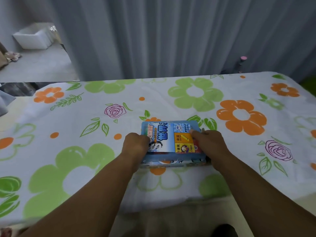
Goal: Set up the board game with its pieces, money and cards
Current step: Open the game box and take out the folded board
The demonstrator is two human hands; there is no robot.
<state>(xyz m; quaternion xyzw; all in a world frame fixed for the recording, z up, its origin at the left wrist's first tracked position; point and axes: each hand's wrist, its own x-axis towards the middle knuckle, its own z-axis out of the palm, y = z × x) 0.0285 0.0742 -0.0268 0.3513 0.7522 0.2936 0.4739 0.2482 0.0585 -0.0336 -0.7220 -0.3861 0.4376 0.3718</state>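
Grey pleated curtain (171,36) across the whole back, from ten to two o'clock. In front of it, table (171,93) under a white cloth printed with green and orange flowers, filling the view from nine to three. At ten o'clock, beyond the table's far corner, white open bin (32,39) on a grey floor. Just right of the view's centre, flat on the cloth, blue game box (171,139), printed face up, long side toward the person, well apart from every table edge. Left hand (136,144) at the box's nine o'clock edge, fingers curled over the top and gripping it. Right hand (208,144) at the three o'clock edge, thumb and fingers pinching near the far right corner. Top layer either a lid or a folded board lying on the box: cannot tell which. At one o'clock, behind the far edge, small pink-topped object (243,58), too small to identify.

Judging by the box lying closed or nearly so, setup barely begun; opening looks like the step in hand. To do it well: lift both edges evenly and straight up, keeping the top level to avoid spilling loose pieces, money and cards. Pin the lower half down against any sticking. Set the top aside toward nine o'clock, saving the middle of the cloth for the board.
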